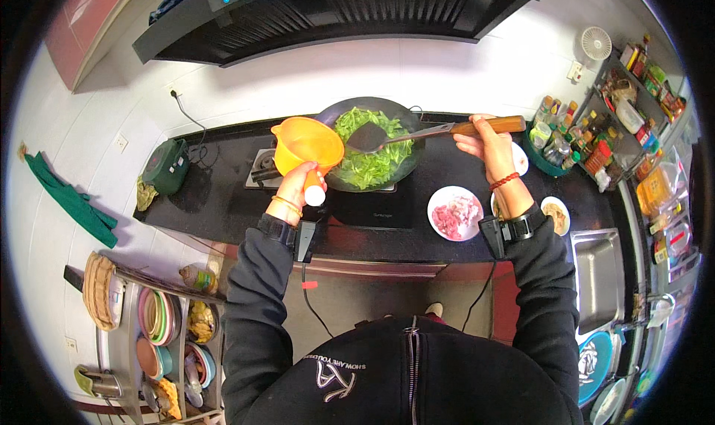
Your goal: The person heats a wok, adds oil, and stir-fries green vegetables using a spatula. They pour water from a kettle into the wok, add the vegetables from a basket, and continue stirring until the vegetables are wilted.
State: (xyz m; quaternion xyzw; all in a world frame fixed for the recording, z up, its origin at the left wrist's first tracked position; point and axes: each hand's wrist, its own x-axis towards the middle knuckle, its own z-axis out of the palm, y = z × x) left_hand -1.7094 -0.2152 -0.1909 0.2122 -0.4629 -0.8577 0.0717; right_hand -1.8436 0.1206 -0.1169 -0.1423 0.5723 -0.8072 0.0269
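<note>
My left hand (299, 189) grips the handle of an orange plastic ladle (304, 146), whose bowl hangs over the left rim of a dark wok (405, 171). Sliced green vegetables (377, 168) fill much of the wok. In my right hand (487, 146) is the wooden handle of a wok spatula (447, 130). Its dark metal blade rests on or just above the greens. Below and left of my right wrist stands a white plate of raw sliced meat (455, 214). Another dish there is largely hidden by that wrist.
A range hood (346, 23) overhangs the stove. Left of the wok is a gas burner (263, 162); a green appliance (166, 167) stands farther left. Seasoning bottles crowd a green basket (550, 160) at right. A small bowl (556, 215) sits near the steel sink (599, 280).
</note>
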